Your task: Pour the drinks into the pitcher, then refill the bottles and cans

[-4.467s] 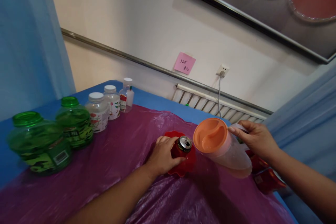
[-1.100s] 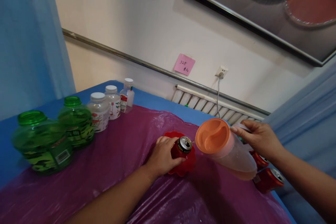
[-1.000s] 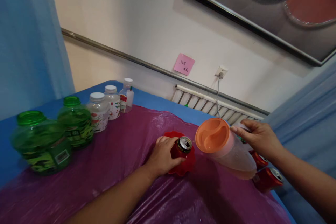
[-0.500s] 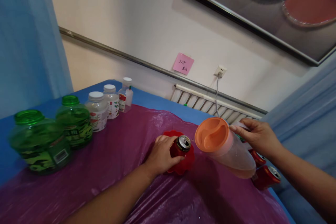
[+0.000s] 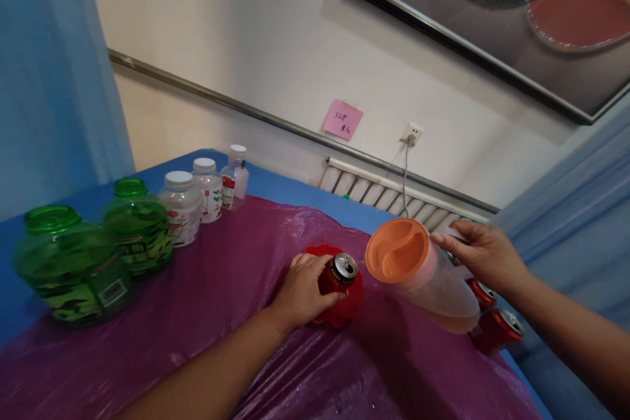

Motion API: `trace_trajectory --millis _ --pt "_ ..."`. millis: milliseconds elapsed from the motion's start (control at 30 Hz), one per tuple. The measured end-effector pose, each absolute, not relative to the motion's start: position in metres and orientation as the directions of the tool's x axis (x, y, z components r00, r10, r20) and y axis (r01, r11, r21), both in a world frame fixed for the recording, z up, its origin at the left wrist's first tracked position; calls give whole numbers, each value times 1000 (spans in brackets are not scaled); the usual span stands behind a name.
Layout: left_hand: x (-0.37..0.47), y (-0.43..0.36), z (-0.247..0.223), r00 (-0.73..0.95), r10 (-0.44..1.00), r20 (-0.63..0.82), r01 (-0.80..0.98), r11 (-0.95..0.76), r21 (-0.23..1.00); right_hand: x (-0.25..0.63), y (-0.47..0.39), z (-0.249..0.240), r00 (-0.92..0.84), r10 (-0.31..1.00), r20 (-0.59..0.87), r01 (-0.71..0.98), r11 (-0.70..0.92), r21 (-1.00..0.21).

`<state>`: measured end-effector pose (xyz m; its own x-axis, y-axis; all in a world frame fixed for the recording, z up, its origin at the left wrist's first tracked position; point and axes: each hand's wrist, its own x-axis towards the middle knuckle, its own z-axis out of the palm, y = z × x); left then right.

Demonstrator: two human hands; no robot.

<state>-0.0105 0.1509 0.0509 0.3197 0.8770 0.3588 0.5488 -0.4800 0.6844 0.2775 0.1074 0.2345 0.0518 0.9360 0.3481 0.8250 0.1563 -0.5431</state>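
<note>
My left hand (image 5: 308,287) is wrapped round a red drink can (image 5: 335,279), whose silver top with its opened mouth faces up. Beneath the can lies a red scalloped dish (image 5: 344,312), partly covered by my hand. On the right, my right hand (image 5: 485,256) grips the handle of a clear pitcher (image 5: 438,298) with an orange lid (image 5: 398,251). The pitcher tilts to the left, its lid close to the can's right side. A little liquid shows low in its body. No stream from the lid can be made out.
Two more red cans (image 5: 496,331) stand behind the pitcher at the right. Along the left are green jars (image 5: 73,269), white-capped jars (image 5: 181,210) and a clear bottle (image 5: 235,177). Purple plastic sheeting (image 5: 236,262) covers the blue table. A radiator (image 5: 364,185) runs along the wall.
Almost nothing differs. Both hands keep their grips on the can and the pitcher, and the view has shifted very slightly.
</note>
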Motion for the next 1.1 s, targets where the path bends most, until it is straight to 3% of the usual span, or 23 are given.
trace_trajectory --millis 1100 --pt "-12 150 52 345 862 373 540 -507 672 277 105 235 56 934 352 817 160 -555"
